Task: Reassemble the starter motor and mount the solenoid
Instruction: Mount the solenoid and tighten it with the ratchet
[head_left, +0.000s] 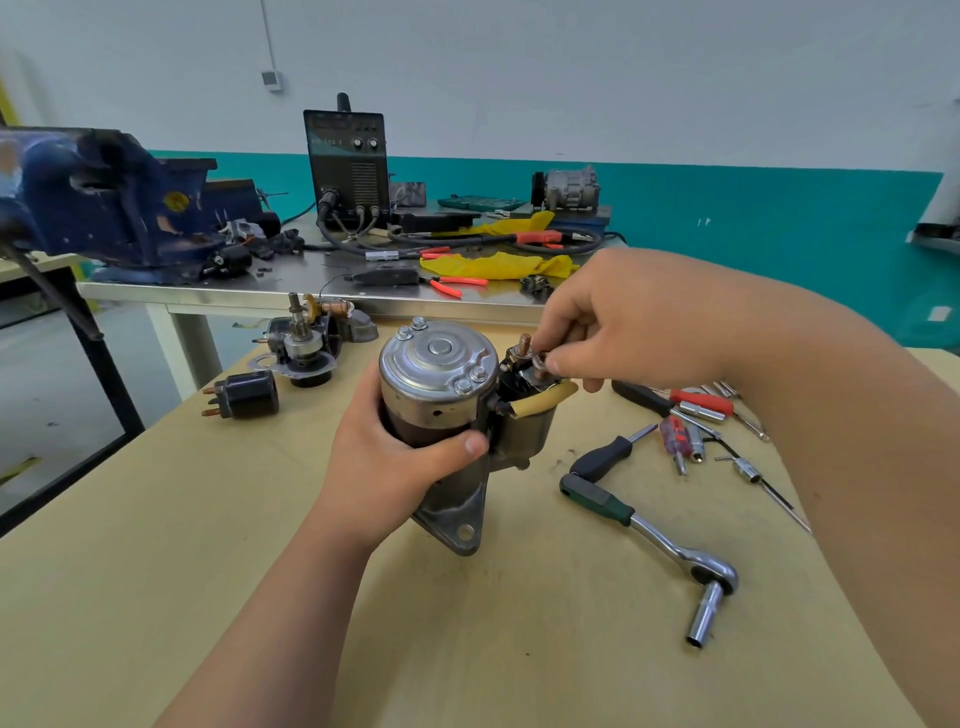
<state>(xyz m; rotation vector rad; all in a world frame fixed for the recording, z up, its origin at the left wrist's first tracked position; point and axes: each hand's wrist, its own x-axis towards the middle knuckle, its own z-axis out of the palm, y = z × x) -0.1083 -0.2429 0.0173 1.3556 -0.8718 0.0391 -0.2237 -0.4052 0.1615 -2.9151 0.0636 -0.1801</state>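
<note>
Your left grip (395, 462) clamps the starter motor (436, 374); your right grip (613, 332) pinches a nut (540, 358) just beside the upright stud (524, 343)

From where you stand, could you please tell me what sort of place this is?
Probably an auto-electrical workshop: a large blue bench vise, a black welding machine and a green-handled steel ratchet.

One starter motor (439, 374), one loose solenoid (247, 396), one ratchet (675, 545), one black-handled screwdriver (602, 460), one blue vise (88, 202), one welding machine (348, 166).
</note>
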